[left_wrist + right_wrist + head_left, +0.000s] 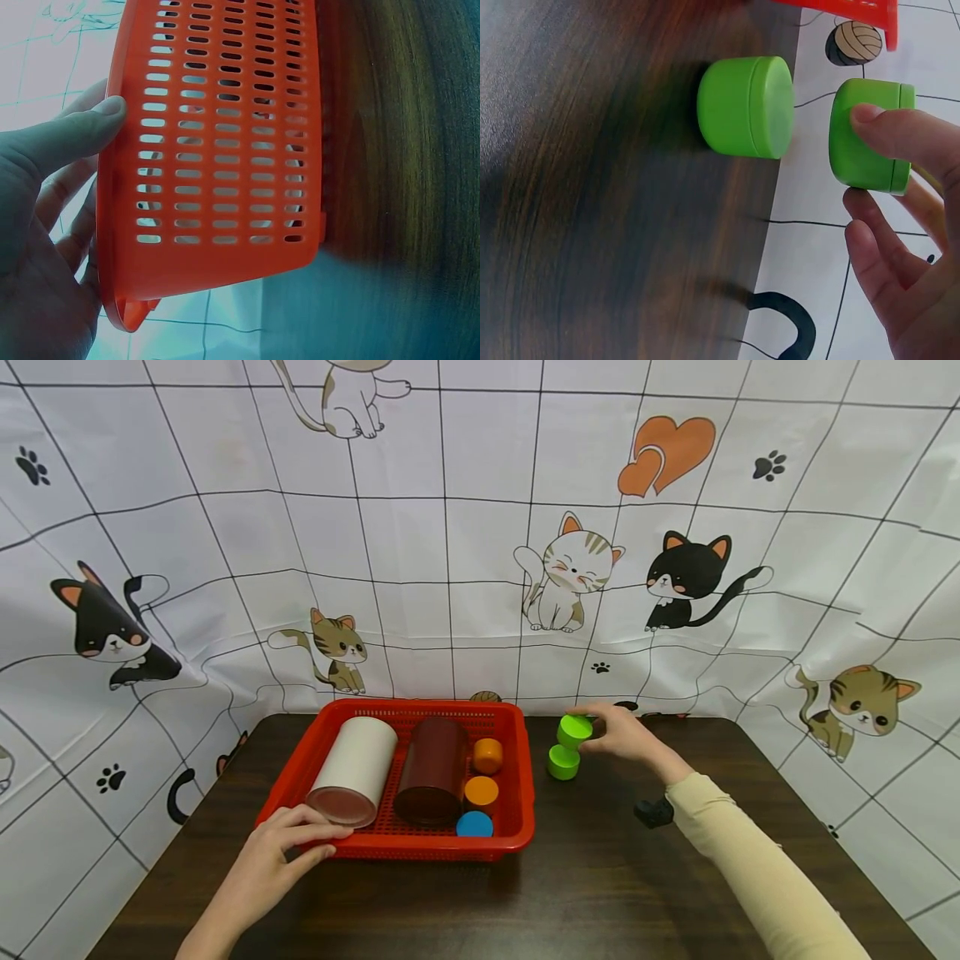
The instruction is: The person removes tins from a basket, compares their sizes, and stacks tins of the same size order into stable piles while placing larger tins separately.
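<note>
My left hand [262,864] grips the near left rim of a red plastic basket [420,846]; in the left wrist view the thumb lies on the outer side of the rim, with fingers behind it. My right hand [630,735] holds a small round lidded green jar [877,161] between thumb and fingers, raised off the table. Below it a matching green jar [735,109] stands upright on the table, right of the basket; a gap shows between the two jars in the right wrist view.
Inside the basket lie a white cylinder [358,760], a dark brown cylinder [433,768], an orange jar [487,756], a yellow-orange lidded one [481,793] and a blue one [475,824]. A small black object [654,812] lies on the dark wooden table [600,885]. Cat-print sheeting [480,543] hangs behind.
</note>
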A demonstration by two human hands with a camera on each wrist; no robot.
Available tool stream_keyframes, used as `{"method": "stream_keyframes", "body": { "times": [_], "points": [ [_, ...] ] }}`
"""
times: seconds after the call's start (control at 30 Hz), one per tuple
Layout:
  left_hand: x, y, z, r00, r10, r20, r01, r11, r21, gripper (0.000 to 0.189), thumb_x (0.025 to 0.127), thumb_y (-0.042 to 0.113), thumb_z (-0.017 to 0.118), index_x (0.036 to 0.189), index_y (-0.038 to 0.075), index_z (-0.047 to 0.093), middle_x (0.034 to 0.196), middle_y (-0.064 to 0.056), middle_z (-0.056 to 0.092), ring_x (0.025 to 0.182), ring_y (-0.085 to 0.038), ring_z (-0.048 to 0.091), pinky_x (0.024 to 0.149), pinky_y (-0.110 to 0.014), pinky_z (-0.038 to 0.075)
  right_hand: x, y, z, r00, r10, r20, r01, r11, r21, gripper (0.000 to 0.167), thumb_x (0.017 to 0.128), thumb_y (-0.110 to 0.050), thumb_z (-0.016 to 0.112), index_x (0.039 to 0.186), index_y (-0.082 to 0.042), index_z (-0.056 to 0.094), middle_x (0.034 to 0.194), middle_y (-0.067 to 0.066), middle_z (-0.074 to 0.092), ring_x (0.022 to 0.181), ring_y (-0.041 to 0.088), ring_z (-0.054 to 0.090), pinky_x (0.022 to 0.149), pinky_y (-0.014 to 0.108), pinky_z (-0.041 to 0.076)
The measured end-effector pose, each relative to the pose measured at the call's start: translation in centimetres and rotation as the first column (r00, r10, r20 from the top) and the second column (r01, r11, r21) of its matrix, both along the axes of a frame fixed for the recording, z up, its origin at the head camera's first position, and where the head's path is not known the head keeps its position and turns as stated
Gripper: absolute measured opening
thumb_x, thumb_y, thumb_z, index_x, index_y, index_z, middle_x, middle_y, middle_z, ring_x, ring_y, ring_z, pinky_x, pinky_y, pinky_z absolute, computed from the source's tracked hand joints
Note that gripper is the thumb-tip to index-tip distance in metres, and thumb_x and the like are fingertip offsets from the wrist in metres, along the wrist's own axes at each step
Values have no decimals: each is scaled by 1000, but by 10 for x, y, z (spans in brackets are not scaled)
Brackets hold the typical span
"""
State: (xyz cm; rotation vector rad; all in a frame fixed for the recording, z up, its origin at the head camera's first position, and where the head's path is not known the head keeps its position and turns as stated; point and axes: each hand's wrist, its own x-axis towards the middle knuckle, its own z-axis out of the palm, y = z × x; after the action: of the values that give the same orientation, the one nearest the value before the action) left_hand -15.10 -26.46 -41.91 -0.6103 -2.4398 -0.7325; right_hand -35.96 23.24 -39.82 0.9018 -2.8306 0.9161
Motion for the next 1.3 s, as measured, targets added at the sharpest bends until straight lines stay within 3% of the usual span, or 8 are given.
{"method": "stream_keyframes", "body": {
  "times": [0.23,0.47,0.93,1.3],
  "points": [
    [0,0,1,1000,-4,-3,4,1000,3,49,65,1,86,100,33,78,90,21,62,88,3,49,71,-21,46,-3,-4,-4,1000,27,4,-27,1000,9,63,81,-8,80,139,-8,56,132,18,61,104,36,68,84,44,57],
    [0,-1,0,1000,-9,-18,9,1000,2,49,64,1,86,100,33,78,90,21,61,88,3,48,72,-18,44,-3,-9,-4,999,32,12,-32,999,23,62,81,-9,80,138,-7,56,131,19,62,102,33,68,87,52,54],
    [-1,-1,-2,999,-34,-29,34,999,13,50,64,-1,86,101,31,78,91,21,62,88,3,49,73,-14,41,-3,-11,-12,998,26,55,-29,998,60,60,80,-12,82,136,-9,59,126,15,64,101,28,68,82,38,57],
    [1,0,-1,1000,-21,-16,21,1000,9,50,65,0,86,101,32,77,91,21,62,87,3,49,70,-16,42,-2,-11,-15,998,20,60,-25,997,79,60,80,-13,82,135,-11,60,127,14,64,101,26,68,80,38,56]
  ]
}}
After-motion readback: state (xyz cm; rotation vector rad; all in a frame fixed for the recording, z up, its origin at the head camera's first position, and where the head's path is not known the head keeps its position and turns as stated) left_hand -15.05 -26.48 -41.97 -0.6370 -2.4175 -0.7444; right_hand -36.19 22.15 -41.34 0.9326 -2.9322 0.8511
